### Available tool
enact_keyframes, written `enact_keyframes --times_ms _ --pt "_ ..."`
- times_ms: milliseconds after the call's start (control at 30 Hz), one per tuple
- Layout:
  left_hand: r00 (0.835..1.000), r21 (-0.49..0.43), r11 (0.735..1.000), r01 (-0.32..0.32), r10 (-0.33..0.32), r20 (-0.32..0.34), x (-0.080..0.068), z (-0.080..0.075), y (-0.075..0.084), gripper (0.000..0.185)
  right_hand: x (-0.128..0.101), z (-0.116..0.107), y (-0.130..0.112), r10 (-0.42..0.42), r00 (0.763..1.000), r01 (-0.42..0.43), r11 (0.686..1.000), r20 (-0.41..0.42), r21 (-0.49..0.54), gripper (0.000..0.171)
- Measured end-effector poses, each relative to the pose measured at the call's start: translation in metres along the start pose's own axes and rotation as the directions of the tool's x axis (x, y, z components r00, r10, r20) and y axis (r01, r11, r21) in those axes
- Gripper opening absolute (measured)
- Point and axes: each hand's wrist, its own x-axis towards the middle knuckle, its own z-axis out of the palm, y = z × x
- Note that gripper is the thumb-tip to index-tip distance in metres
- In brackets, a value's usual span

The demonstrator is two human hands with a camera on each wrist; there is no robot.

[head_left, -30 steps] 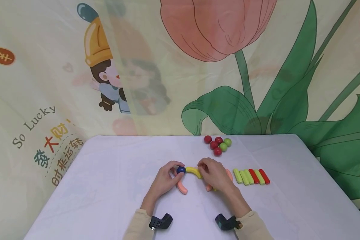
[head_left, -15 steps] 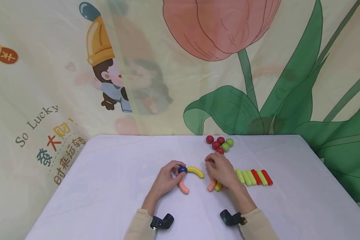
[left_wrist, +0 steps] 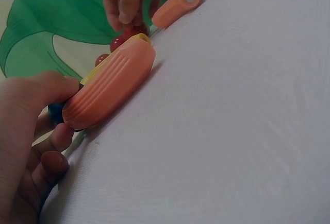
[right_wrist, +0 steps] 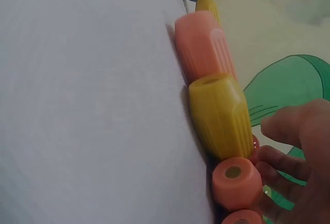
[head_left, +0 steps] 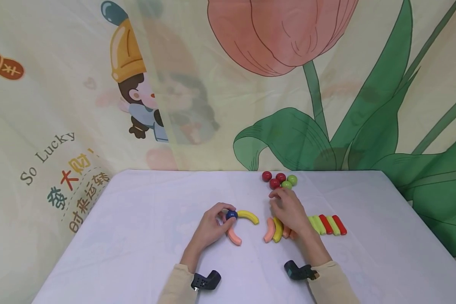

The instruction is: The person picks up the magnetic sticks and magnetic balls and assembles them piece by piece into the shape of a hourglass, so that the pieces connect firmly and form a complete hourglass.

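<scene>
Fingers of the right hand point(head_left: 289, 211) have left the yellow curve point(head_left: 248, 217), now loosely reaching the balls point(head_left: 279, 180); left hand point(head_left: 212, 228) still pinches the blue ball point(head_left: 232, 215).

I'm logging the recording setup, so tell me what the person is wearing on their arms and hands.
Both arms wear beige long sleeves: the left sleeve and the right sleeve. Each wrist carries a small black camera, the left camera and the right camera. Both hands are bare: no gloves, rings or watches are visible.
</scene>
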Motion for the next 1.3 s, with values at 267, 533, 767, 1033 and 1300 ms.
enact_keyframes --times_ms 267,533,767,1033,1300 --pt "1.0 -0.001 1.0 0.008 -0.008 0.005 -0.001 0.0 0.001 0.029 0.006 -0.007 0.012 0.066 0.997 -0.066 0.998 -0.033 0.003 0.022" --pt "1.0 -0.001 1.0 0.005 -0.005 0.006 -0.001 0.0 0.002 0.029 0.008 -0.01 0.017 0.063 0.996 -0.061 0.998 -0.069 0.032 0.031" --pt "1.0 0.005 1.0 -0.001 0.001 0.002 -0.001 -0.001 0.002 0.028 0.009 -0.01 0.017 -0.002 0.998 0.003 1.0 -0.059 0.03 0.041" --pt "1.0 0.001 1.0 0.013 -0.013 0.011 0.0 -0.001 0.004 0.029 0.009 -0.007 0.018 0.029 0.998 -0.029 1.0 -0.051 0.01 0.039" --pt "1.0 0.021 1.0 0.009 -0.009 0.005 0.0 -0.002 0.002 0.028 0.008 -0.005 0.019 0.037 0.998 -0.037 0.999 -0.049 0.002 0.035"
